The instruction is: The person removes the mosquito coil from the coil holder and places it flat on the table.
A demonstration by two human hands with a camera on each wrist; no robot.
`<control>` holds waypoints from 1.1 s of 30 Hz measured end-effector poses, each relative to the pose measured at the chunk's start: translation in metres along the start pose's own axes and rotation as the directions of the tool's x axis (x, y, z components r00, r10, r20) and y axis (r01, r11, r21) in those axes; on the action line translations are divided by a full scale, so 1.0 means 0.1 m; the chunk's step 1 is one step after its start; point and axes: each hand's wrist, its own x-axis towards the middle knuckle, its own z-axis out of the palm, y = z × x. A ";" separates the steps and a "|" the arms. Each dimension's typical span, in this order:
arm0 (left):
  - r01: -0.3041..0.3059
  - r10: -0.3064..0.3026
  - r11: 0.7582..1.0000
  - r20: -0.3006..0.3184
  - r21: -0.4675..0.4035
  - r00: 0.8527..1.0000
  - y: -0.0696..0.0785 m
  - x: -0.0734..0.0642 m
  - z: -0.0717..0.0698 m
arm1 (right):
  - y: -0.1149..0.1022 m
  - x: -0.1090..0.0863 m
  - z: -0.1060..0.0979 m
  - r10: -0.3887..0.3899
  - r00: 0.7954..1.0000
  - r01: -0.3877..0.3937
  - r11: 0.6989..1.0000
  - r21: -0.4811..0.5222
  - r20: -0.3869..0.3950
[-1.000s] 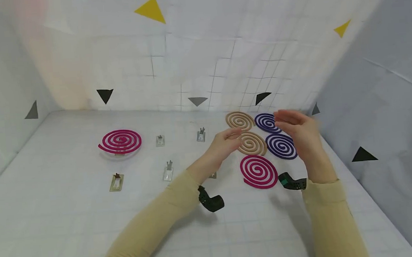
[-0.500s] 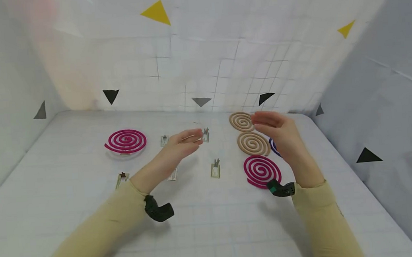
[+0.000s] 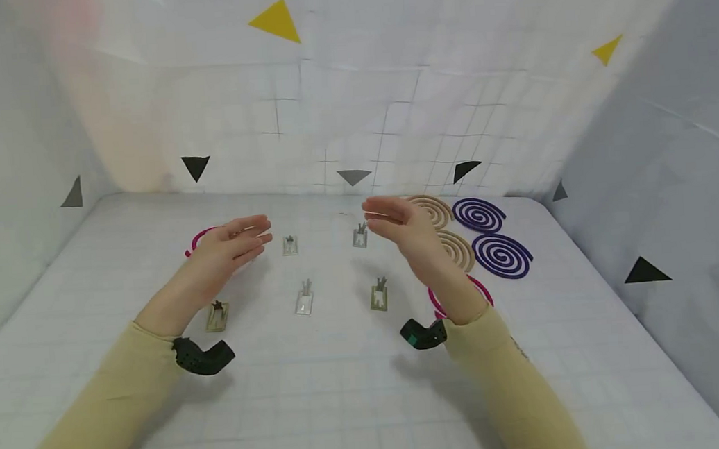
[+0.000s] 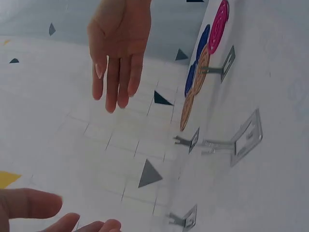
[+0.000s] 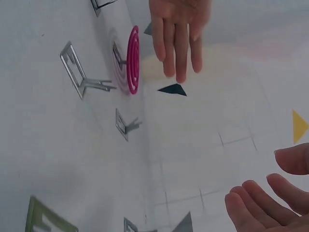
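My left hand [image 3: 224, 251] hovers over the left side of the table, fingers straight and holding nothing. Behind it in the head view, a pink mosquito coil [image 3: 196, 239] is mostly hidden; the right wrist view has this pink coil [image 5: 133, 60] raised on a small metal stand. My right hand [image 3: 410, 238], also holding nothing, hangs above the table right of centre with fingers extended. It covers part of two tan coils [image 3: 436, 209] and a second pink coil. Between the hands stand several small metal coil stands [image 3: 379, 298] with upright prongs.
Two dark blue coils [image 3: 502, 256] lie flat at the right, beside the tan ones. One metal stand [image 3: 217, 318] is just below my left wrist. White walls with yellow and black triangles [image 3: 195, 168] enclose the table at the back and sides.
My left hand has moved left from beside the tan coils, across the stands, to the raised pink coil. My right hand has moved left off the blue coils. Both stay unloaded.
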 end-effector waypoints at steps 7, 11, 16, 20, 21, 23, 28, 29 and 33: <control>-0.017 0.022 0.995 -0.045 0.099 0.999 0.07 -0.02 -0.37 | 0.08 0.20 0.48 -0.010 0.998 0.007 0.998 0.061 0.057; 0.006 0.000 0.999 -0.121 0.044 0.993 0.01 0.01 -0.63 | 0.07 0.28 0.70 0.018 0.998 -0.025 0.993 0.114 0.060; 0.015 -0.009 0.999 -0.185 0.032 0.983 -0.06 -0.02 -0.88 | 0.03 0.38 0.94 0.036 0.999 -0.041 0.989 0.143 0.038; -0.003 0.008 1.000 -0.188 0.027 0.982 -0.12 -0.04 -1.02 | 0.06 0.44 1.11 0.033 0.999 -0.034 0.983 0.178 0.006; -0.010 0.013 1.000 -0.184 0.017 0.983 -0.14 -0.04 -1.05 | 0.07 0.46 1.14 0.033 0.999 -0.032 0.982 0.187 -0.004; -0.022 0.019 1.000 -0.181 -0.011 0.983 -0.18 -0.04 -1.10 | 0.09 0.47 1.19 0.033 0.999 -0.029 0.980 0.197 -0.019; -0.025 0.011 0.997 -0.181 -0.074 0.983 -0.29 -0.03 -1.21 | 0.11 0.49 1.32 0.041 0.997 -0.026 0.977 0.209 -0.067; -0.022 0.007 0.996 -0.182 -0.082 0.983 -0.31 -0.03 -1.23 | 0.10 0.49 1.35 0.044 0.996 -0.028 0.976 0.215 -0.071; -0.014 -0.006 0.994 -0.176 -0.110 0.984 -0.36 -0.01 -1.27 | 0.09 0.48 1.48 0.073 0.994 -0.052 0.969 0.240 -0.080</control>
